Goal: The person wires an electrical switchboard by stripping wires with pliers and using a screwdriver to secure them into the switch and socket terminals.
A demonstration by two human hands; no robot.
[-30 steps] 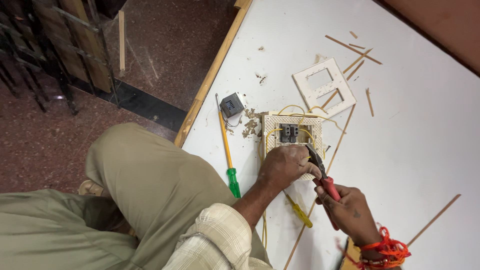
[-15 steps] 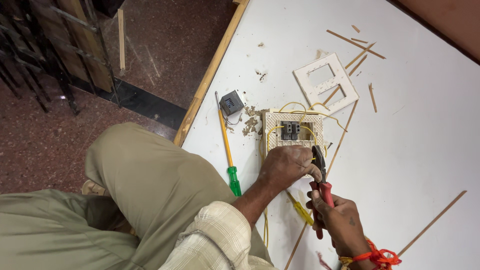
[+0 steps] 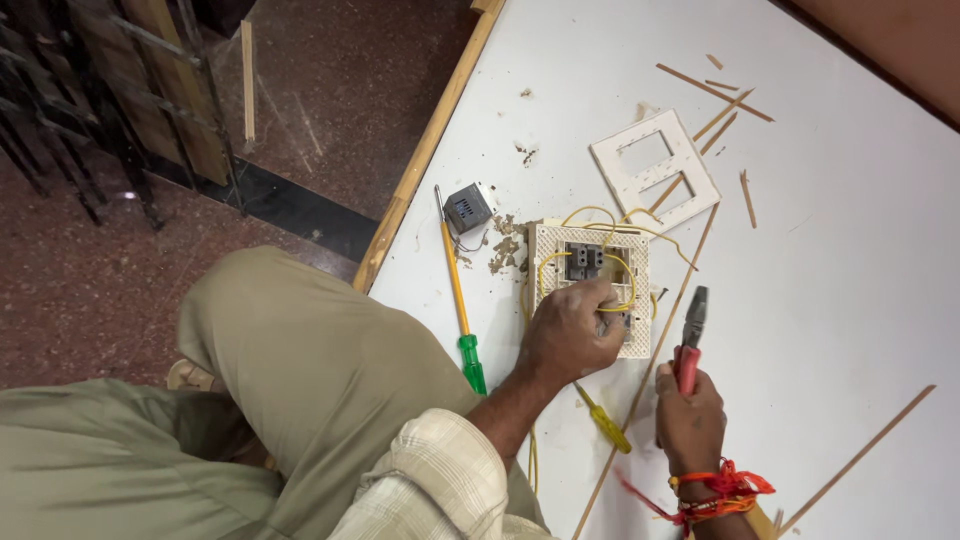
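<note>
My left hand (image 3: 572, 332) presses down on a cream switch plate (image 3: 590, 285) that lies on the white board, gripping its near edge among looped yellow wires (image 3: 585, 262). A grey switch module (image 3: 584, 260) sits in the plate. My right hand (image 3: 690, 415), with red threads at the wrist, holds red-handled pliers (image 3: 690, 340), jaws pointing away and just right of the plate, clear of it.
A long screwdriver with a yellow shaft and green handle (image 3: 460, 295) lies left of the plate. A yellow-handled screwdriver (image 3: 604, 425) lies under my left wrist. A grey module (image 3: 467, 208), a white frame (image 3: 655, 170), thin wooden sticks (image 3: 712, 88) and crumbs of debris (image 3: 505, 250) are scattered about. The board's wooden edge (image 3: 425, 160) runs along the left.
The pliers have drawn back from the plate to the right and toward me. My left hand stays on the plate.
</note>
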